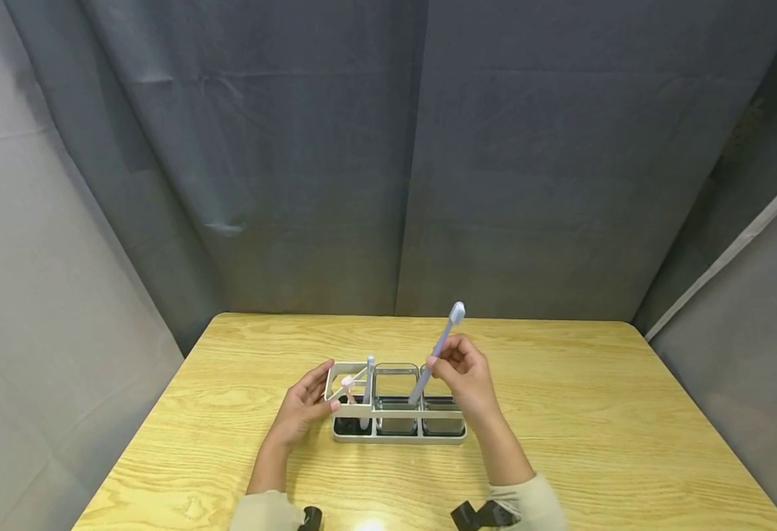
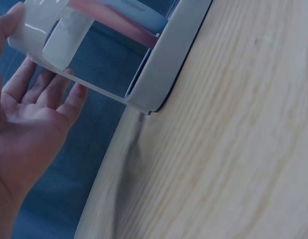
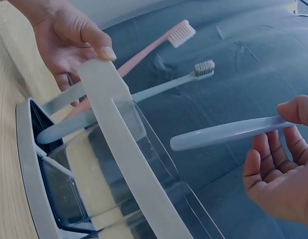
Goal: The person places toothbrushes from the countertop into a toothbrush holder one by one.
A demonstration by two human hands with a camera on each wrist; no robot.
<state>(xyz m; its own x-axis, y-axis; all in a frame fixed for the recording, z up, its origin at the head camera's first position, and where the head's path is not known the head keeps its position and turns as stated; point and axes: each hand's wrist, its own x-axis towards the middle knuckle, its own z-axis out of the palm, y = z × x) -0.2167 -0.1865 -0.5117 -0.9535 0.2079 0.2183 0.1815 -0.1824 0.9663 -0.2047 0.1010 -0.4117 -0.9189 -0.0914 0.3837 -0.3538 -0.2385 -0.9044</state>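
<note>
A lilac toothbrush (image 1: pixel 440 346) is being pinched partway along its handle by the fingertips of the right hand (image 1: pixel 463 372), with the thumb and forefinger curled onto it. The brush is being held tilted: its bristle head is pointing up and away from the person, and its handle tip is being lowered toward the middle clear cup (image 1: pixel 396 391) of a grey holder (image 1: pixel 398 436) that is being kept on the wooden worktop (image 1: pixel 594 413). In the right wrist view the handle tip (image 3: pixel 180 143) is being shown just outside the cup's rim, not yet inside. So the long axis is running diagonally, from upper right down to lower left, and the cup's opening is lying just below and left of that tip.

The left hand (image 1: pixel 305 404) is being rested against the holder's left end, fingers straight and released, gripping nothing; the holder is merely being steadied by it. In that left compartment a pink toothbrush (image 3: pixel 144 51) and a pale blue toothbrush (image 3: pixel 164 85) are being kept leaning, heads up. The right hand is the nearer one to the middle cup.
</note>
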